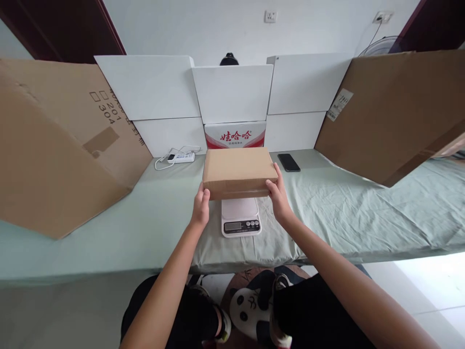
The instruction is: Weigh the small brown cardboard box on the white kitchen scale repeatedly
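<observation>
Both arms extended forward; left hand [201, 207], right hand [279, 196] gripping, fingers curled.

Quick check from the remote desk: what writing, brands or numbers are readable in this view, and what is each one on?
"娃哈哈": red brand characters on the white and red carton behind the plain brown cardboard box.
"201" and "304": black digits on the large brown cardboard sheet at left; the other marks there are unreadable.
White sticker on the right brown cardboard panel: too small to read.
White digital scale display and buttons: too small to read.
Brown box between the left hand and right hand: no visible text.

Both hands, left hand [201, 207], right hand [279, 195], gripping cardboard box [238, 169], seemingly resting on scale [240, 217]
</observation>
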Available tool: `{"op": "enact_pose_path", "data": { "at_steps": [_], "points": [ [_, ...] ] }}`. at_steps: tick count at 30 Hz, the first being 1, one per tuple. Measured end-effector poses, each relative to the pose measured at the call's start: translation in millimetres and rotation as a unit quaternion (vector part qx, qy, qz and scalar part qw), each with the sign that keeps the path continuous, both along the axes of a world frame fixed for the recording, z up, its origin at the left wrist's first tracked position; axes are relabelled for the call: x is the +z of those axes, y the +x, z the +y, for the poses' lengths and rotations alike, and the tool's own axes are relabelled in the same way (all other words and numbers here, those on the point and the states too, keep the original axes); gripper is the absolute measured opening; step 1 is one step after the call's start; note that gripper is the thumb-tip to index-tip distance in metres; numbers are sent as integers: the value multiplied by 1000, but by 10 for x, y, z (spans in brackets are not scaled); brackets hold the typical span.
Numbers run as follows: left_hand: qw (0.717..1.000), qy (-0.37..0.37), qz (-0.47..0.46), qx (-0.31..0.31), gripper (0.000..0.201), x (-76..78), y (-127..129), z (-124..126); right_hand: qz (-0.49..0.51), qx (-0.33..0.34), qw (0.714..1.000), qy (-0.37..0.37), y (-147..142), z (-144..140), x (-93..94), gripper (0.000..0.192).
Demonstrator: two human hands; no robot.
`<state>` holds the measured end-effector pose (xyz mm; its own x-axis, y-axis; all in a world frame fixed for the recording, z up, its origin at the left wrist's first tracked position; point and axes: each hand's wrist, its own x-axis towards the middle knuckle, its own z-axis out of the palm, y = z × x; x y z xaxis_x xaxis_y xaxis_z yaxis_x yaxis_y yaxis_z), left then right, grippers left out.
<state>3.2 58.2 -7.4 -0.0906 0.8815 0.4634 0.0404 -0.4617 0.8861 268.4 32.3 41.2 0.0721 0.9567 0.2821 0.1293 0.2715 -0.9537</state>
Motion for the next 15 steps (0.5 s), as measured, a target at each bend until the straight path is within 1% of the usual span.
{"op": "enact_pose_path", "data": {
  "at_steps": [2,3,5,7,9,11,15],
  "points": [
    [1000,-1,-18,-3,81,41,23,259,-8,-11,999,41,-36,251,66,92],
    [1000,-8,-29,0,83,35,37,388,-11,-17,998,58,-56,370,76,93],
    [998,-31,-53,7,90,-27,68,617,-13,-28,997,73,-86,568,33,97],
    [996,-57,-61,14,95,-133,94,780,-8,-28,998,64,-85,702,-82,102],
    [996,-71,-54,20,94,-240,104,873,2,-23,999,47,-52,787,-221,104],
    [996,-76,-44,19,91,-317,103,914,8,-19,999,41,-10,848,-335,104],
    [995,-94,-31,7,91,-376,105,930,1,-26,999,47,-4,941,-441,99]
  ]
}}
